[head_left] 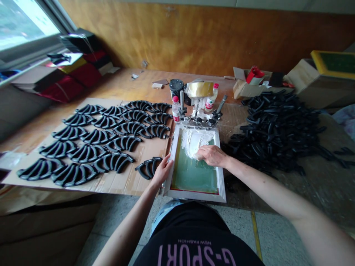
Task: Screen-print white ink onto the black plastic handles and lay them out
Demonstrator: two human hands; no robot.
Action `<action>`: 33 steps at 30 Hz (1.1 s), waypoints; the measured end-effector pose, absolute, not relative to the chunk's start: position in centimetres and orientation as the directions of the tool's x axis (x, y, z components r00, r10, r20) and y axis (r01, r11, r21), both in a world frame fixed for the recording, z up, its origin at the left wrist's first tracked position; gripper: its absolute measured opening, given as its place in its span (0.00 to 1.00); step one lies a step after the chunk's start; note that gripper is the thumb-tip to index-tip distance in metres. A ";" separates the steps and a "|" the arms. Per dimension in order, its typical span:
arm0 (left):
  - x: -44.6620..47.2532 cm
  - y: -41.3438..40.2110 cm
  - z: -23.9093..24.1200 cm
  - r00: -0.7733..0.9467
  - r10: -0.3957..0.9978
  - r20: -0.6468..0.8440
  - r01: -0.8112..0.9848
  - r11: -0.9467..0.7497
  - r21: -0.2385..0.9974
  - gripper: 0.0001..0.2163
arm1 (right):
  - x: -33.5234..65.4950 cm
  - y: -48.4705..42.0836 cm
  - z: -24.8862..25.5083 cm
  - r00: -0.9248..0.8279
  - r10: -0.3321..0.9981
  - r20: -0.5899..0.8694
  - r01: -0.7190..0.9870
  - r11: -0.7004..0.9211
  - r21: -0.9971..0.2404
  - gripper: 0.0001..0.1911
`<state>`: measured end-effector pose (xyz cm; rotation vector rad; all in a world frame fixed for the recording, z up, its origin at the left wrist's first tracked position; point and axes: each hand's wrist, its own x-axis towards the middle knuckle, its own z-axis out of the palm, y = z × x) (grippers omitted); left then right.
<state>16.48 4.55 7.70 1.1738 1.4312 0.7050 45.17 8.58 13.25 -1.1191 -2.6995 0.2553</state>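
Observation:
A screen printing frame (222,184) with a green mesh lies in front of me, hinged at its far end to a metal clamp (198,123). Thick white ink (191,142) is smeared over the mesh's far half. My right hand (212,156) is closed low over the mesh at the ink's near edge; whatever its fingers hold is hidden beneath them. At the frame's left side, my left hand (163,169) grips the edge, thumb toward the top. Just left of that hand, a few curved black handle-like pieces (146,168) lie on the cardboard.
Rows of similar black pieces (85,173) cover the cardboard sheet (138,184) to the left. A large heap of them (277,129) lies right. Behind the clamp stand red-capped bottles (175,109) and a dark tub (176,87). Cardboard boxes (302,79) sit at the back right.

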 end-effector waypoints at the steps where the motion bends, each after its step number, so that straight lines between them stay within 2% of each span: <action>1: 16.5 4.5 7.7 0.092 0.927 -0.363 0.268 0.328 0.906 0.31 | 45.2 8.8 13.4 -0.667 0.732 0.135 0.690 0.677 -0.256 0.06; 5: 16.5 4.5 7.8 0.108 0.930 -0.351 0.211 0.324 0.922 0.32 | 44.5 9.2 12.4 -0.516 0.810 0.277 0.761 0.582 -0.285 0.08; 8: 16.5 4.5 8.1 0.104 0.926 -0.363 0.200 0.338 0.920 0.32 | 44.4 8.1 11.1 -0.575 0.751 0.324 0.689 0.658 -0.302 0.12; 11: 16.6 4.5 8.9 0.087 0.919 -0.384 0.224 0.357 0.907 0.32 | 44.6 8.5 11.4 -0.570 0.758 0.317 0.672 0.652 -0.351 0.08; 13: 16.5 4.5 10.0 0.084 0.919 -0.385 0.240 0.356 0.903 0.33 | 44.6 10.4 12.5 -0.470 0.822 0.322 0.736 0.566 -0.372 0.09; 16: 16.3 4.4 12.4 0.073 0.944 -0.323 0.276 0.292 0.916 0.31 | 45.4 14.4 14.3 -0.280 0.902 0.329 0.840 0.396 -0.371 0.26; 17: 16.3 4.5 13.5 0.064 0.952 -0.300 0.279 0.271 0.921 0.30 | 46.2 15.6 14.8 -0.218 0.918 0.330 0.864 0.339 -0.372 0.29; 18: 16.3 4.6 14.5 0.048 0.959 -0.281 0.275 0.257 0.926 0.29 | 47.3 16.5 15.1 -0.148 0.931 0.333 0.882 0.276 -0.382 0.29; 20: 16.7 5.2 16.6 0.021 0.970 -0.241 0.228 0.230 0.946 0.29 | 50.1 17.1 15.3 0.035 0.945 0.324 0.892 0.117 -0.438 0.23; 23: 18.2 7.1 19.5 -0.013 0.996 -0.090 0.032 0.091 0.995 0.28 | 53.7 15.5 14.1 0.245 0.938 0.247 0.856 -0.089 -0.510 0.13; 25: 19.6 8.9 21.1 -0.018 1.000 0.021 -0.123 -0.023 0.992 0.26 | 54.2 13.4 12.5 0.221 0.956 0.193 0.853 -0.093 -0.514 0.11; 28: 21.4 10.7 22.4 -0.017 0.998 0.054 -0.216 -0.057 0.975 0.26 | 51.9 10.7 9.6 -0.031 0.988 0.151 0.862 0.103 -0.496 0.14; 30: 22.3 10.5 21.9 -0.063 0.998 0.014 -0.243 -0.029 0.970 0.28 | 49.5 9.6 8.3 -0.207 0.967 0.150 0.859 0.254 -0.445 0.17; 31: 22.7 9.9 21.1 -0.071 0.997 -0.030 -0.260 0.010 0.966 0.28 | 48.4 9.1 8.0 -0.263 0.952 0.157 0.857 0.305 -0.414 0.15; 33: 23.5 7.8 18.6 0.017 0.978 -0.208 -0.266 0.205 0.942 0.30 | 46.1 8.0 8.1 -0.268 0.943 0.196 0.869 0.324 -0.373 0.08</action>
